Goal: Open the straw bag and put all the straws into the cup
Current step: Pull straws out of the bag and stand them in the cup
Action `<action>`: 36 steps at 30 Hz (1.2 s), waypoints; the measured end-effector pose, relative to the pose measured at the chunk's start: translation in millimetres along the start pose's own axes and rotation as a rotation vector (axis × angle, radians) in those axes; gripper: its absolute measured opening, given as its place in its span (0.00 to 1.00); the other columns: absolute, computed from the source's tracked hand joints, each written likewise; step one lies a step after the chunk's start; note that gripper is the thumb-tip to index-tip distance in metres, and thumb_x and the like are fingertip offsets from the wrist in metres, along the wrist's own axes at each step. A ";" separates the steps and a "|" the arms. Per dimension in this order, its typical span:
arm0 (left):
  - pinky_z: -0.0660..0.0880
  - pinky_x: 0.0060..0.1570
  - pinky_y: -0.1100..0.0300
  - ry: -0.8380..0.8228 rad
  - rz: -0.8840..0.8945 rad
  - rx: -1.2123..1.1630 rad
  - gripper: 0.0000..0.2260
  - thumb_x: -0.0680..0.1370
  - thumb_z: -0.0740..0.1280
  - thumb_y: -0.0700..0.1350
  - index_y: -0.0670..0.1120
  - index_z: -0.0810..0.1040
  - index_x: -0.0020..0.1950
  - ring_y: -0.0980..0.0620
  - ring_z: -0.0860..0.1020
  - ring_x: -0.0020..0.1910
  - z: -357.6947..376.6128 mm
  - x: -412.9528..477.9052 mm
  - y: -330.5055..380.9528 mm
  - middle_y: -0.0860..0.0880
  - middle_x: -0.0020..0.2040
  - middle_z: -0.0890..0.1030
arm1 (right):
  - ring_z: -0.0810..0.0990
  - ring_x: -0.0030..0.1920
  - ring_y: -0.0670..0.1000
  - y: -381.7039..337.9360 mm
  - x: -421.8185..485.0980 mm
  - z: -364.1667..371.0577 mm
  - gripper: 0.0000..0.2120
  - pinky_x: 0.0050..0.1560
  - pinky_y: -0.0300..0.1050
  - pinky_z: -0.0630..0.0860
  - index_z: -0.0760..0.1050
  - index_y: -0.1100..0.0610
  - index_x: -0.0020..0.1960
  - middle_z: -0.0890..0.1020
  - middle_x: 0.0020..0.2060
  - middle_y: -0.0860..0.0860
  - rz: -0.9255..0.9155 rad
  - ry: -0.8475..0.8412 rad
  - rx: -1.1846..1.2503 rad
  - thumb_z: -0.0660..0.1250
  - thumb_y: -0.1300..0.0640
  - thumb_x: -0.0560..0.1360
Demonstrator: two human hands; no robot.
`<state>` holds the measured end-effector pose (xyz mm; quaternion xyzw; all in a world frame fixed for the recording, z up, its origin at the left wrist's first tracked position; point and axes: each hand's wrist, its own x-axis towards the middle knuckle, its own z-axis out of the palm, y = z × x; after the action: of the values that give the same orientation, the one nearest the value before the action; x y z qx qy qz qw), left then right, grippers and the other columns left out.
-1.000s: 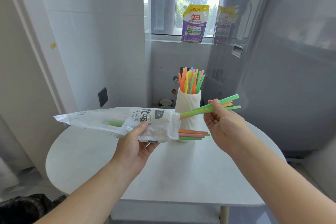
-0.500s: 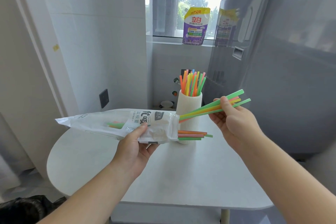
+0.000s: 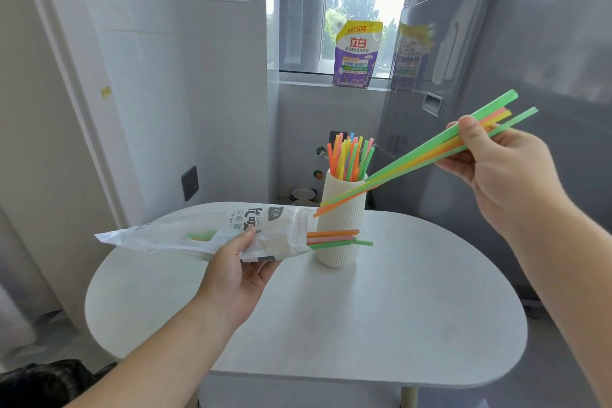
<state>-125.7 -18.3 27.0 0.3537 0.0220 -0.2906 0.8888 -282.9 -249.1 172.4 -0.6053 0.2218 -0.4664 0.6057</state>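
single head-worn wide-angle view, looking forward and slightly down, close over the rounded white tabletop (image 3: 381, 325), both forearms entering from bottom edge, facing bright window (image 3: 357, 10), strong edge distortion

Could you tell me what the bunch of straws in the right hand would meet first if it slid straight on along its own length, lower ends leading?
Probably the ribbed side of the white cup, below its rim: the held straws in the right hand already cross it. Depth is unclear, so they may pass in front.
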 end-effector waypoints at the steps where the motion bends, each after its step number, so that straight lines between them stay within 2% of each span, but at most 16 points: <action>1: 0.85 0.41 0.52 0.001 -0.004 -0.003 0.09 0.81 0.66 0.38 0.44 0.80 0.60 0.50 0.87 0.39 0.4 -0.2 0.3 0.47 0.44 0.88 | 0.87 0.42 0.49 -3.2 1.9 -1.9 0.10 0.46 0.43 0.83 0.80 0.59 0.46 0.86 0.42 0.52 -0.020 0.001 -0.006 0.67 0.54 0.80; 9: 0.85 0.35 0.54 0.012 -0.016 -0.010 0.09 0.81 0.67 0.38 0.44 0.80 0.60 0.50 0.87 0.38 0.9 -0.5 -0.7 0.47 0.44 0.88 | 0.87 0.46 0.49 -23.6 -1.0 3.3 0.08 0.48 0.43 0.83 0.82 0.55 0.46 0.86 0.42 0.48 -0.213 0.037 -0.036 0.67 0.54 0.80; 13: 0.84 0.35 0.54 0.002 -0.020 0.012 0.12 0.81 0.67 0.38 0.44 0.79 0.64 0.50 0.87 0.39 2.2 -2.2 -2.7 0.47 0.45 0.88 | 0.87 0.44 0.46 -24.8 -9.0 15.2 0.06 0.46 0.41 0.83 0.82 0.52 0.46 0.86 0.41 0.45 -0.375 0.047 -0.135 0.68 0.53 0.80; 17: 0.84 0.34 0.55 0.003 -0.015 0.014 0.14 0.81 0.67 0.38 0.43 0.79 0.67 0.50 0.87 0.40 1.5 -2.9 -1.8 0.47 0.47 0.88 | 0.87 0.44 0.43 -27.6 -12.0 19.6 0.07 0.46 0.39 0.83 0.82 0.53 0.50 0.85 0.42 0.43 -0.497 0.049 -0.240 0.67 0.51 0.80; 25: 0.84 0.34 0.55 -0.007 -0.004 0.012 0.13 0.81 0.67 0.38 0.45 0.79 0.66 0.50 0.87 0.39 -0.2 -2.1 0.6 0.47 0.45 0.88 | 0.85 0.42 0.38 -29.2 -17.6 25.1 0.06 0.45 0.34 0.82 0.81 0.53 0.52 0.83 0.43 0.40 -0.561 -0.058 -0.382 0.67 0.53 0.80; 32: 0.84 0.34 0.55 -0.006 -0.003 0.021 0.14 0.81 0.67 0.38 0.45 0.79 0.66 0.50 0.87 0.40 -1.3 -1.3 0.5 0.47 0.47 0.88 | 0.85 0.42 0.38 -39.9 -10.0 25.6 0.07 0.46 0.34 0.82 0.81 0.53 0.54 0.83 0.44 0.40 -0.564 -0.104 -0.446 0.67 0.52 0.80; 36: 0.84 0.35 0.54 -0.016 -0.003 0.028 0.12 0.81 0.67 0.38 0.46 0.80 0.64 0.50 0.87 0.42 -1.6 -0.6 0.5 0.46 0.52 0.88 | 0.86 0.42 0.41 -44.0 -6.4 32.9 0.07 0.44 0.36 0.83 0.82 0.54 0.53 0.84 0.42 0.42 -0.580 -0.114 -0.452 0.67 0.53 0.80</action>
<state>-125.7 -16.7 26.3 0.3636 0.0112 -0.2949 0.8836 -271.5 -219.1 217.4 -0.7865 0.1044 -0.5234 0.3106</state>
